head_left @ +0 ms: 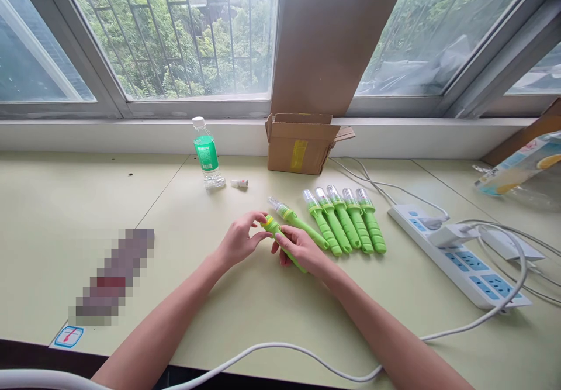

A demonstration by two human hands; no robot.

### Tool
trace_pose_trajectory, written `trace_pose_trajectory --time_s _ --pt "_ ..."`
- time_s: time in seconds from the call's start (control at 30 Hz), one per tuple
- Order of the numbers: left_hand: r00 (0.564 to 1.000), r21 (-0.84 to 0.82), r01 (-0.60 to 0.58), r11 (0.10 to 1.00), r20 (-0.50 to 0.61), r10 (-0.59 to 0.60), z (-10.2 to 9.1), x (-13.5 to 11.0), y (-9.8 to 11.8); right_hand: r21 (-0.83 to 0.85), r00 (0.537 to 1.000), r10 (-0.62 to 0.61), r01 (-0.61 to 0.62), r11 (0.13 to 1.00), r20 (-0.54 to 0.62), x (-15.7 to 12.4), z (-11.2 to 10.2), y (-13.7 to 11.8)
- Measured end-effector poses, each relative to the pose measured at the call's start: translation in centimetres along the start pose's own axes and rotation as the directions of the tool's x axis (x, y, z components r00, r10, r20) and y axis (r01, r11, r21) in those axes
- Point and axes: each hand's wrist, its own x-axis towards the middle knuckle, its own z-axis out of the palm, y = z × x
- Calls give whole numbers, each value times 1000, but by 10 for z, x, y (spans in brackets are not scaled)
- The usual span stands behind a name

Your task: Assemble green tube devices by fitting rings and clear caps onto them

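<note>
My right hand (302, 251) is wrapped around the handle of a green light stick (295, 261), which lies slanted above the table. At its upper end is a yellow ring, and no clear cap shows there. The thumb and fingers of my left hand (242, 237) close on that yellow end. Just beyond my hands lies another green light stick (302, 225) with a clear cap, tilted to the left. To its right, several more capped green light sticks (350, 226) rest side by side on the table.
A water bottle (205, 153) stands at the back, with a small clear-and-white piece (239, 183) beside it. An open cardboard box (300, 147) sits against the sill. To the right are a power strip (456, 255) and cables. A white cable (280, 346) crosses in front.
</note>
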Motion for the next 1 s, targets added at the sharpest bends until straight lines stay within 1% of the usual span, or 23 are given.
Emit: trace_pose_trajectory --time_s 0.13,0.3,0.4,0.47,0.6,0.7,0.8,0.87,1.0 --pt "1000 1 1 1000 -8 -1 0 0 1 -9 1000 22 -22 1000 -16 0 0 0" --pt "999 -7 -14 1000 44 15 1 -1 3 117 1000 28 -28 993 7 -1 -2 1" --pt "1000 41 -2 999 2 2 4 -3 1 131 999 41 -42 990 16 -2 -2 -1" --pt "999 55 -23 998 -22 25 6 -3 0 112 999 46 -47 993 10 -4 -1 -3" --pt "998 49 -57 997 -32 58 6 -3 0 56 998 58 -57 997 -26 -5 1 -4" --pt "998 29 -48 998 -38 49 4 -2 1 51 991 87 -82 995 -97 -3 2 -1" --pt "998 20 -39 999 -38 40 3 -2 1 57 986 69 -61 996 -152 0 1 3" --pt "999 23 -28 999 -36 29 3 -2 1 65 989 48 -39 997 -142 0 1 3" --pt "1000 29 -2 1000 -12 2 2 -2 0 64 997 33 -29 998 -68 0 0 1"
